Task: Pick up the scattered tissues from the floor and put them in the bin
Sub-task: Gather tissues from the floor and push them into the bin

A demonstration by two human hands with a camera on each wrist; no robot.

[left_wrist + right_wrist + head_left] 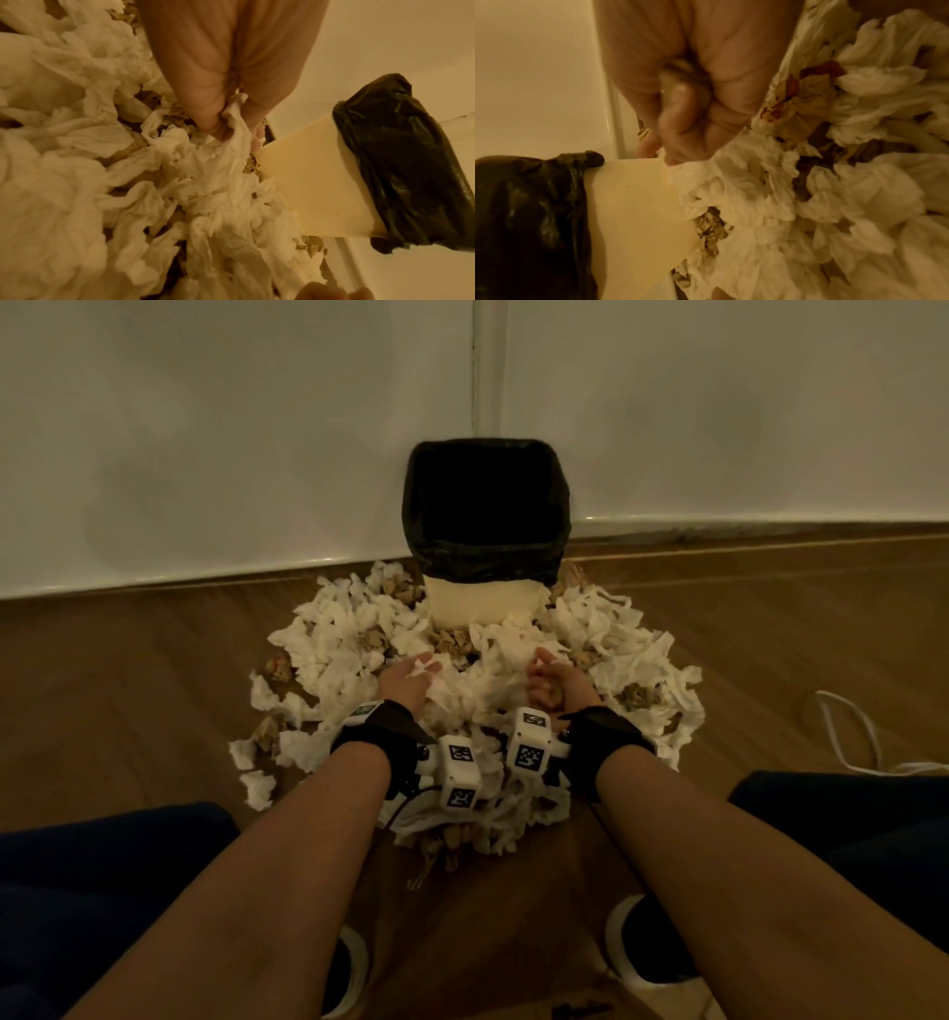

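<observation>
The floor (128, 660) is brown wood-look plank, its seams running diagonally toward the far corner. Two plain white walls (231, 428) meet in a corner marked by a vertical white strip (487, 367), and a glossy white skirting band (744, 518) runs along the base of each wall where it meets the floor. Lighting is dim and warm, with a soft shadow on the left wall, and a loop of white cord (852, 737) lies on the floor at the right, well apart from the corner.
</observation>
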